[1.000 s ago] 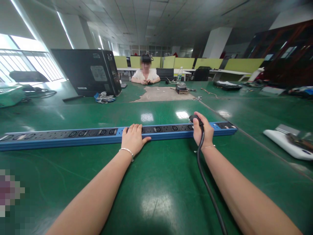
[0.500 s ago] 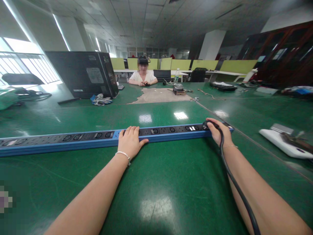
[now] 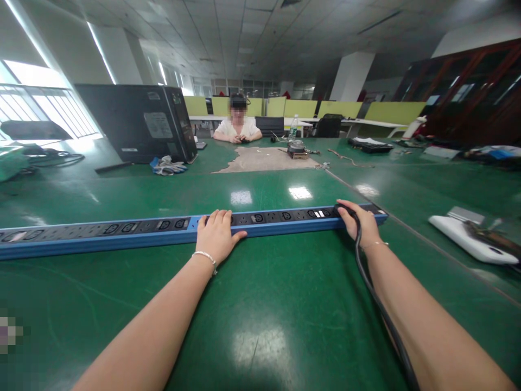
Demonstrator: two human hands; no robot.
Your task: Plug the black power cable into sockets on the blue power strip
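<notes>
A long blue power strip [image 3: 268, 231] with black sockets lies across the green table. My left hand [image 3: 215, 233] grips it near its middle, fingers over the sockets and thumb along the near side. Toward the right end, my right hand [image 3: 360, 225] is closed around a black plug [image 3: 338, 209], held down at the socket face. My fingers cover most of the plug, so I cannot tell how deep it sits. From it a black power cord [image 3: 378, 301] runs down beside my right forearm.
A black computer case [image 3: 138, 125] stands at the back left, with gloves [image 3: 167, 165] before it. Across the table sits a person [image 3: 238, 127] with hands together. To the right lies a white device [image 3: 468, 233]. A bottle [image 3: 293, 126] stands at the back.
My right hand and the plug have shifted slightly left and lower onto the strip; the cord moved with them. My left hand has stayed in place.
</notes>
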